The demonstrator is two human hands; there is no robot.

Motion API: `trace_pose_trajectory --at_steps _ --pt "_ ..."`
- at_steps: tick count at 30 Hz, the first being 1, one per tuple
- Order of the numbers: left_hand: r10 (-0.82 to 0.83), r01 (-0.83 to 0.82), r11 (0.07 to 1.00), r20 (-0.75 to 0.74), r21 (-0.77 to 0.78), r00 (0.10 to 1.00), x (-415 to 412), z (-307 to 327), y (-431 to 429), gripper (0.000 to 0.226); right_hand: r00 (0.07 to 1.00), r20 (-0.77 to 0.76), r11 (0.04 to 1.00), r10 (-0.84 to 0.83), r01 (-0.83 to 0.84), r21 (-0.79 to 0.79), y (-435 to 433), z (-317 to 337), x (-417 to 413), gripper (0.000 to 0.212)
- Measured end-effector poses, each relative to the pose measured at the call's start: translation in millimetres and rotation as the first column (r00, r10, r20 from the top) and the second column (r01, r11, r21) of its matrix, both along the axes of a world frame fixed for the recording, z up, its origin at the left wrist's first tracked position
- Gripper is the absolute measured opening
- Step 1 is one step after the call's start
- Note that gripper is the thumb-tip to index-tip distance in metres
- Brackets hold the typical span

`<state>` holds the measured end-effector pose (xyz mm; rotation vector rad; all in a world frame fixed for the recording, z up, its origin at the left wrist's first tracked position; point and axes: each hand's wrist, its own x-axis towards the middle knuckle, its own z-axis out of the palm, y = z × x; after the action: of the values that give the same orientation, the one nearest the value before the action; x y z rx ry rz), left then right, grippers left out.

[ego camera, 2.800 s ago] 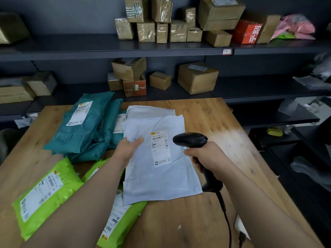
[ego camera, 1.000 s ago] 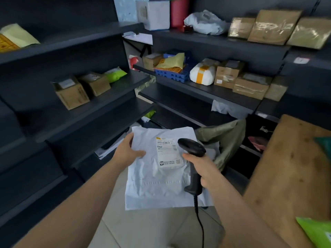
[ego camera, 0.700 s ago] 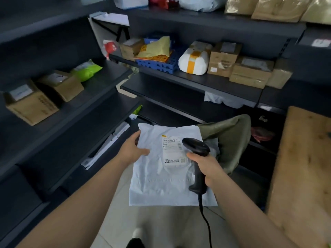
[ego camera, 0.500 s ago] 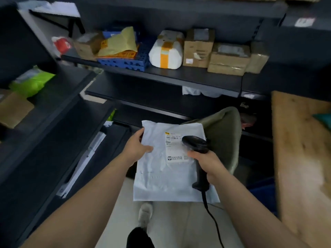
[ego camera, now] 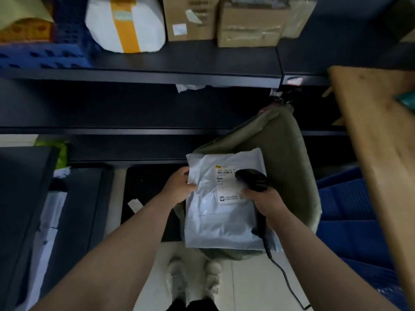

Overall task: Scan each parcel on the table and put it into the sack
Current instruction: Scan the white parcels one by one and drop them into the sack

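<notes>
1. Black metal shelves [ego camera: 157, 70] fill the far side and the left. On the top one sit brown boxes [ego camera: 190, 19], a fat white bundle [ego camera: 125, 23] with a yellow band round it, and a blue crate [ego camera: 45, 55].
2. A wooden table [ego camera: 377, 135] runs down the right side. A bit of a green-blue bag [ego camera: 406, 99] peeks in on it at the right edge.
3. A dull green sack [ego camera: 292, 158] stands on the floor between the shelves and the table. Its mouth is open and faces up.
4. Blue bins [ego camera: 350, 212] sit just right of the sack, low beside the table.
5. The pale grey parcel [ego camera: 220, 221] is held flat in the air, right over the sack's mouth. It hides most of the opening. It is not inside the sack yet, and its near end sticks out past the sack's near rim.
6. The left hand [ego camera: 179, 187] pinches the parcel's left edge, thumb on top and fingers tucked under.
7. The right hand [ego camera: 267, 203] is wrapped round the handle of a black scanner [ego camera: 251, 179] at the parcel's right side. You cannot tell if this hand touches the parcel too.
8. Two pale shoes [ego camera: 193, 279] stand on the light floor, near the sack.
9. The scanner's head sits over the parcel's white label [ego camera: 226, 185], covering its right part. Its black cord [ego camera: 283, 272] hangs down to the floor.
</notes>
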<state>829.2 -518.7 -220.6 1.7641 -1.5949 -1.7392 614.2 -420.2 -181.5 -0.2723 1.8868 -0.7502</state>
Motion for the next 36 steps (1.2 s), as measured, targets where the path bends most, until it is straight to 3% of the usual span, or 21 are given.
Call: trace_pose_trajectory --at_steps 6,9,11,14,19,23,25,31,34,36 --pt "-0.038 0.035 0.999 0.096 0.039 0.995 -16.1 -69.6 -19.0 0.048 1.000 -0.023 0.998 -0.008 0.009 0.067 -22.7 -62.4 -13.7 0.038" --pt "-0.079 0.095 0.995 0.354 -0.029 0.932 -20.6 -97.8 -18.7 0.042 1.000 -0.024 0.994 -0.009 0.011 0.104 -28.5 -89.5 -16.6 0.042" --pt "-0.053 0.075 0.996 0.406 -0.039 0.912 -20.8 -110.5 -16.6 0.037 1.000 -0.017 0.992 -0.014 0.016 0.125 -31.3 -104.5 -15.2 0.044" --pt "-0.052 0.064 0.998 0.314 -0.027 0.948 -19.3 -126.9 -15.2 0.038 1.000 -0.003 0.990 -0.018 0.019 0.140 -36.8 -123.4 -10.5 0.047" --pt "0.269 -0.262 0.961 0.077 -0.086 0.960 -11.5 -132.0 -7.9 0.029 1.000 -0.013 0.986 -0.008 0.010 0.164 -47.2 -150.0 -4.7 0.040" --pt "0.322 -0.317 0.925 -0.010 -0.207 0.947 3.7 -122.8 -6.2 0.030 0.999 0.007 0.986 0.037 -0.037 0.163 -51.9 -164.6 -4.2 0.027" --pt "0.327 -0.317 0.917 0.001 -0.244 0.945 11.2 -117.7 -4.2 0.030 0.996 -0.014 0.984 0.086 -0.083 0.160 -52.3 -168.4 -1.8 0.032" --pt "0.102 -0.029 0.968 0.287 -0.249 0.953 21.5 -96.3 4.2 0.042 0.950 -0.135 0.945 0.282 -0.250 0.212 -43.2 -144.0 6.2 0.062" --pt "-0.028 0.097 0.977 0.339 -0.189 0.940 20.9 -70.5 5.8 0.046 0.927 -0.223 0.949 0.303 -0.273 0.155 -28.6 -109.1 8.3 0.050" --pt "-0.098 0.178 0.965 0.363 -0.194 0.927 18.9 -48.8 9.1 0.030 0.933 -0.242 0.963 0.267 -0.247 0.109 -12.2 -81.7 8.5 0.038"
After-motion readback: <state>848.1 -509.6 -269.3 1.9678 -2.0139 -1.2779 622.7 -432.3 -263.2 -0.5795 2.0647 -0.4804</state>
